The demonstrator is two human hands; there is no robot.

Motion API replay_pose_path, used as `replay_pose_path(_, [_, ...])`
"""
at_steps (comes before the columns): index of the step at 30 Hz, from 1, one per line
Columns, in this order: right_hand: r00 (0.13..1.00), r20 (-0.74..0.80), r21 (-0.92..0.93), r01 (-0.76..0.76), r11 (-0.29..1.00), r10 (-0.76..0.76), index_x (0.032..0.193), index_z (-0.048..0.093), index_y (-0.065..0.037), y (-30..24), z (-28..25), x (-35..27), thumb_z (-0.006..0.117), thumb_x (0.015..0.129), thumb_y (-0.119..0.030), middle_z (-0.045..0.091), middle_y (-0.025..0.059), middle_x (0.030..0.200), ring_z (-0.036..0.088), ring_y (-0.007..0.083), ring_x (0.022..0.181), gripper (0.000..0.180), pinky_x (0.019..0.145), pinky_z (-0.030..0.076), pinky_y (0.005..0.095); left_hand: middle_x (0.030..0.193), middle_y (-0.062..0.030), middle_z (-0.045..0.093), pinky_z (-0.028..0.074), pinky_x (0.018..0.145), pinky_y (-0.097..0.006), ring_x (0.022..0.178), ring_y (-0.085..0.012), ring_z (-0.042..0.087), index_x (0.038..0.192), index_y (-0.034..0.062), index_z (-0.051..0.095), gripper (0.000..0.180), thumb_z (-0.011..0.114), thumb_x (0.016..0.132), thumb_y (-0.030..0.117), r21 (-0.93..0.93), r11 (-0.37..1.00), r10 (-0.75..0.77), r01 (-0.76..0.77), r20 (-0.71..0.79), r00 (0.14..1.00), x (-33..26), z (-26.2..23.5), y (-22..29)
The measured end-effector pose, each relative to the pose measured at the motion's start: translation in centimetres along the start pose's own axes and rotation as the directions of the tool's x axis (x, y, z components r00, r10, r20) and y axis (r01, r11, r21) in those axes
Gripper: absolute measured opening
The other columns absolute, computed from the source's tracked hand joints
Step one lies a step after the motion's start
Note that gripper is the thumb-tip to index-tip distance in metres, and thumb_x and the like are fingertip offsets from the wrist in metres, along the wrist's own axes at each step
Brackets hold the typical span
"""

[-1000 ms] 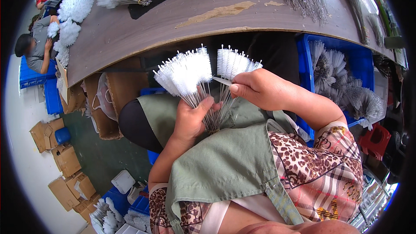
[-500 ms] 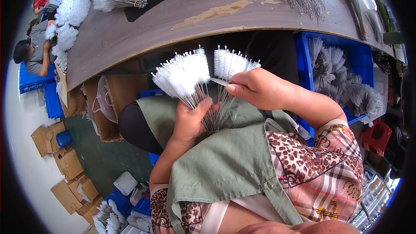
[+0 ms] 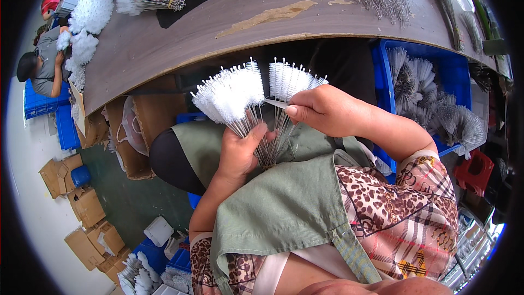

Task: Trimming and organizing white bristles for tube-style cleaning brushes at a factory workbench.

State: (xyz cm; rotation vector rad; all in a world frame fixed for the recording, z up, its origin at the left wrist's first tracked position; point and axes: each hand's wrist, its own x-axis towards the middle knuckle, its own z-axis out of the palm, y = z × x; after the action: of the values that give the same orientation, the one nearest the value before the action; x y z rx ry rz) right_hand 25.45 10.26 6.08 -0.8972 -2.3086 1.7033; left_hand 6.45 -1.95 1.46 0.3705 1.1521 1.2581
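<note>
Brushes (image 3: 232, 95) fanned in the closed left hand (image 3: 240, 153) over the lap may slide out while the right hand (image 3: 322, 112), pinching one wire stem, tugs at the tangled bunch

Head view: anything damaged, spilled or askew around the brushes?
The table top has a pale chipped patch in its surface. Otherwise nothing stands out: left hand fans white brushes, right hand pinches one wire stem.
</note>
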Motion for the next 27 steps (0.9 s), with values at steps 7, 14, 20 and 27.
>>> replay_pose_path(7, [0.998,0.016,0.046,0.063,0.997,-0.064,0.084,0.061,0.001,0.4,-0.5,-0.2,0.050,0.093,-0.031,0.059,0.0157,0.068,0.059,0.0285,0.063,0.035,0.061,0.046,0.0359,0.084,-0.0061,0.059,0.056,0.073,-0.035,0.071,-0.0167,0.062,0.096,0.0004,0.055,0.014,0.062,0.084,0.002,0.013,1.000,0.013,-0.013,-0.004,1.000,0.0,0.0,-0.1])
replay_pose_path(14, [0.781,-0.443,-0.239,0.371,0.897,-0.441,0.101,0.049,0.001,-0.2,-4.5,4.4,0.052,0.091,-0.038,0.052,0.0017,0.077,0.048,0.0080,0.069,0.040,0.062,0.041,0.0232,0.083,-0.0062,0.059,0.055,0.072,-0.035,0.071,-0.0171,0.063,0.094,0.0014,0.054,0.016,0.065,0.082,0.002,0.038,0.997,-0.063,0.063,0.012,0.998,0.3,0.6,-0.1])
replay_pose_path(20, [0.983,0.157,0.253,0.050,0.966,-0.092,0.097,0.051,-0.004,1.8,-3.5,8.1,0.072,0.079,-0.012,0.056,0.0006,0.079,0.053,0.0095,0.074,0.028,0.070,0.044,0.0252,0.086,-0.0059,0.058,0.053,0.068,-0.033,0.073,-0.0186,0.063,0.097,0.0035,0.051,0.020,0.065,0.082,0.003,-0.053,0.995,-0.086,0.084,-0.032,0.996,0.1,0.3,-0.2])
replay_pose_path(27, [0.958,0.097,0.494,0.189,0.849,-0.270,0.095,0.056,-0.006,1.2,-3.0,8.0,0.068,0.084,-0.022,0.054,-0.0032,0.069,0.050,0.0069,0.064,0.022,0.061,0.041,0.0224,0.086,-0.0059,0.057,0.053,0.069,-0.036,0.071,-0.0173,0.057,0.100,0.0019,0.051,0.026,0.068,0.081,0.010,-0.048,0.998,-0.047,0.047,-0.006,0.999,0.5,-0.4,-0.8])
